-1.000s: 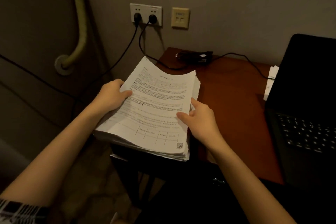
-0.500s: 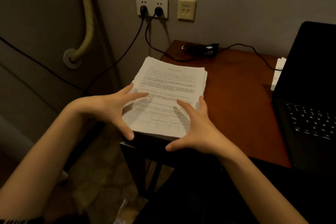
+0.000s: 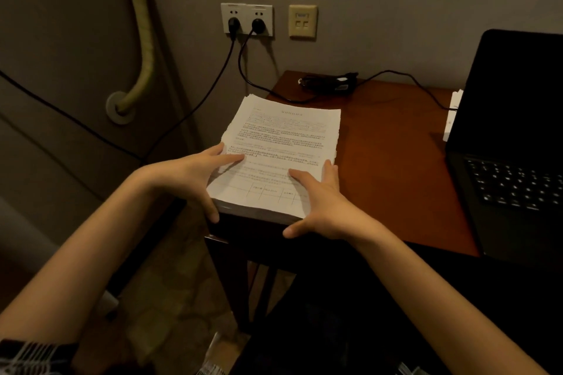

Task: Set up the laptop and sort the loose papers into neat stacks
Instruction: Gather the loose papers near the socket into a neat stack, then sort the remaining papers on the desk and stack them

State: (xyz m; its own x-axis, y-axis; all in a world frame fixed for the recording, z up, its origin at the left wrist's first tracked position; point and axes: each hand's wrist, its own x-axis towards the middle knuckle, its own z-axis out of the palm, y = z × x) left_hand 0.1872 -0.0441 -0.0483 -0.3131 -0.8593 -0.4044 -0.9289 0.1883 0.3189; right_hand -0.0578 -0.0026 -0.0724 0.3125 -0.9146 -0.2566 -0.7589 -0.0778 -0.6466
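While the stack of papers (image 3: 283, 158) lies flat on the near left corner of the desk (image 3: 393, 167), both hands bracket its near end, which looks like a way of squaring the edges rather than lifting. In the head view, the left hand (image 3: 195, 173) is spread wide, its fingers (image 3: 231, 158) straight and resting on the top sheet, the thumb reaching down past the stack's near left corner. The right hand (image 3: 323, 204) mirrors it at the near right corner, fingers extended along the right edge and top, thumb pointing across the near edge; neither hand curls round the paper. The left side of the stack is ragged, so the squaring seems unfinished.

To the right, well apart from the stack, the laptop (image 3: 511, 143) stands opened, its screen dark. A power adapter (image 3: 329, 84) lies at the back of the desk, its cable (image 3: 405, 79) running toward the laptop, with another lead up to the wall socket (image 3: 246, 20). A smaller white pile (image 3: 454, 116) shows just beside the screen's left edge. Nothing stands between the hands and the stack.
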